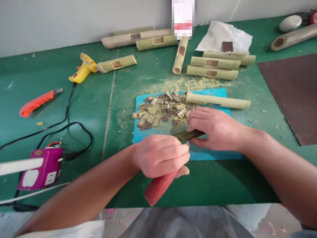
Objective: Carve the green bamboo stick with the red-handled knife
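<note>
My left hand is closed around the red handle of a knife. A bit of its metal blade shows beyond the fingers, close to my right fingertips. My right hand pinches a dark olive piece, which looks like bamboo; its left end is hidden behind my left hand. Both hands are over a blue mat. On the mat, just above the hands, lie many small chips and scraps in brown and tan. A pale bamboo tube rests across the mat's far right side.
Bamboo tubes with cut openings lie along the back. At left are a yellow glue gun, an orange utility knife, and a purple power adapter with cords. A dark brown sheet lies at right.
</note>
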Motion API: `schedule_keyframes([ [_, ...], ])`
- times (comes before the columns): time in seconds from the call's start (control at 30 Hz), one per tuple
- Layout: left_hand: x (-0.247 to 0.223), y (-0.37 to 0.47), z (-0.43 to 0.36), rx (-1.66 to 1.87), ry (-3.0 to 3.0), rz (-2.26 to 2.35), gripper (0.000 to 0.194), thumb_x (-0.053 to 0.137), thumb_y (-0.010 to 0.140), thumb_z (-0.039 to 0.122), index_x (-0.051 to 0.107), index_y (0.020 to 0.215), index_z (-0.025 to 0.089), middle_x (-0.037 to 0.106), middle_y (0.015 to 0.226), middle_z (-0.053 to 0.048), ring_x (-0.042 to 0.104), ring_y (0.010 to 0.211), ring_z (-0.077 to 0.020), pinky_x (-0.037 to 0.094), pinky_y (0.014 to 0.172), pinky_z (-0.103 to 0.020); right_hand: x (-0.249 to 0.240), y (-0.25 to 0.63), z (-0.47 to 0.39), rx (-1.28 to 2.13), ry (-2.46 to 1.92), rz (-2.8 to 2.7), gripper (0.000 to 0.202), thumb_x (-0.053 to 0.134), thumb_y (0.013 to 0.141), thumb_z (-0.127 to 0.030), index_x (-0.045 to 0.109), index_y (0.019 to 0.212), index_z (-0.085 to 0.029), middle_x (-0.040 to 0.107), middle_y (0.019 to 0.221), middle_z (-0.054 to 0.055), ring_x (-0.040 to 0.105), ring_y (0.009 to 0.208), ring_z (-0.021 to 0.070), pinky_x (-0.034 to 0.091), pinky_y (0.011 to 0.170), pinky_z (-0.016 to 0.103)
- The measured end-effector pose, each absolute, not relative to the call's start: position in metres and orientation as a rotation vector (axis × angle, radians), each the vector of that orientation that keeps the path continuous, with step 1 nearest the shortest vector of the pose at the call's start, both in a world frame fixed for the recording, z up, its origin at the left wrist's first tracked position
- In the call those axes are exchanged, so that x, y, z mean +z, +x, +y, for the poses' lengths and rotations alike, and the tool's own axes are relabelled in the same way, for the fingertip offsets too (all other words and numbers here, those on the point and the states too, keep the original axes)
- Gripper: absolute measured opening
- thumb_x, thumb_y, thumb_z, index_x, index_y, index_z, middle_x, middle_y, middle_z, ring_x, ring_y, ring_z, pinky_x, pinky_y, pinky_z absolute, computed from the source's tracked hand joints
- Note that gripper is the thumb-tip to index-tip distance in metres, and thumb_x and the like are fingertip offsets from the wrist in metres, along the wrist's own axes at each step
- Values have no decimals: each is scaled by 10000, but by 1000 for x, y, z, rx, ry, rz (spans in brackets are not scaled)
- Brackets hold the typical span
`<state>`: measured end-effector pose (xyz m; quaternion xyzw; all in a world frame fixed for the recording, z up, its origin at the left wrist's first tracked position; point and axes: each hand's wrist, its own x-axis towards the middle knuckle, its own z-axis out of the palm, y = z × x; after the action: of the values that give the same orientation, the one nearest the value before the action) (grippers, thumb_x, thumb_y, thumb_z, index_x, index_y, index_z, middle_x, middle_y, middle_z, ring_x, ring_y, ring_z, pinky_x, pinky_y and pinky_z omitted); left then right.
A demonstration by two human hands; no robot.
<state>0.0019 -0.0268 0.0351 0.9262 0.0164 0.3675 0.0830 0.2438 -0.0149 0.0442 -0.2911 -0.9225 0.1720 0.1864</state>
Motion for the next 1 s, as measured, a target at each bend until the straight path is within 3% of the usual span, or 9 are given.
schedule_keyframes([
  [0.37, 40, 5, -31, 1077, 2874, -27, 227, 710, 939, 337, 737, 855, 128, 795, 892, -83, 750, 753, -177, 678, 668, -290, 47, 245, -15, 480, -854, -2667, 59, 641, 853, -235, 662, 868, -182, 646, 901, 74, 526, 833, 216, 389, 723, 347],
  [1.0, 41, 4, -30, 1063, 2867, 10, 231, 693, 950, 322, 736, 873, 108, 795, 883, -84, 751, 763, -177, 679, 688, -294, 46, 249, -12, 412, -725, -2693, 69, 625, 903, -220, 679, 884, -182, 696, 917, 87, 590, 849, 230, 421, 736, 368],
])
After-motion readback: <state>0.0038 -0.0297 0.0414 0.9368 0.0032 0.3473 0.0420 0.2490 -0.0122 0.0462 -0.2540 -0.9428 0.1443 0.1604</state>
